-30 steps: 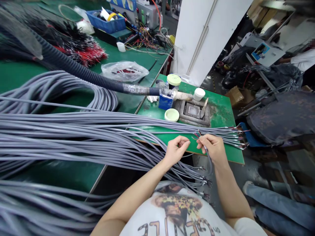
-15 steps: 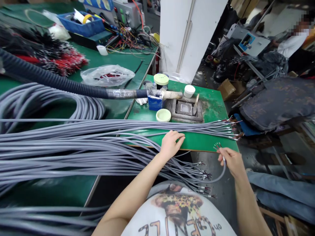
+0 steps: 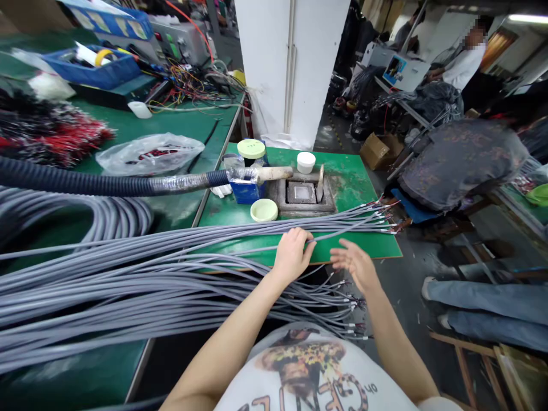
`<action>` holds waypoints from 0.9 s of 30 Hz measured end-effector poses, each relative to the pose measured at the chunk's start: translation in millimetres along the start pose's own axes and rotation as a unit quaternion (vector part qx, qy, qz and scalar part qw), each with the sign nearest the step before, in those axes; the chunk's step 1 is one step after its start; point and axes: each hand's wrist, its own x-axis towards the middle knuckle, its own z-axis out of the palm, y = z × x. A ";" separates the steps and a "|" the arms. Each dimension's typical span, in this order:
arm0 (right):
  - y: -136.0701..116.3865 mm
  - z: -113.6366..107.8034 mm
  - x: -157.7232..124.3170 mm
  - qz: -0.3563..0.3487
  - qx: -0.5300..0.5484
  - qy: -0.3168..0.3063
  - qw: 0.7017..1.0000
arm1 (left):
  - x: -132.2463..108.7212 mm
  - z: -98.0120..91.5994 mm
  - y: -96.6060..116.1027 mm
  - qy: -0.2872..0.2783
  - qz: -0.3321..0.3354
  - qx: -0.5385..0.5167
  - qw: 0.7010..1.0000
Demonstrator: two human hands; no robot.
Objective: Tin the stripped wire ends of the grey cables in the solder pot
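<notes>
My left hand [image 3: 293, 251] is closed on a grey cable [image 3: 338, 231] at the front of the green table, and that cable runs up to the right toward the bundle's ends. Fingers apart and holding nothing, my right hand [image 3: 355, 265] hovers by the table's front edge. An upper bundle of grey cables [image 3: 240, 229] lies across the tabletop, with its stripped wire ends [image 3: 387, 220] at the right edge. A lower bundle of grey cables [image 3: 205, 294] hangs past the front edge, and its stripped ends [image 3: 353, 302] lie under my right hand.
Behind the cables sits a solder pot [image 3: 302, 193] with a scraper [image 3: 320, 182] in it. A ribbed hose [image 3: 180, 184], a blue box [image 3: 247, 192], a green lid [image 3: 264, 210] and a white tub [image 3: 306, 162] surround it. Another person [image 3: 458, 160] sits at the right.
My right hand has let go of a cable's stripped end and moved left, its fingers opening. A cable now extends from my left hand to the upper bundle's ends. The view has shifted right.
</notes>
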 end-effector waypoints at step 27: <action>-38.2 62.5 -34.8 -0.148 -0.386 -0.157 0.897 | -34.5 -25.0 29.0 0.051 -0.267 -0.626 0.731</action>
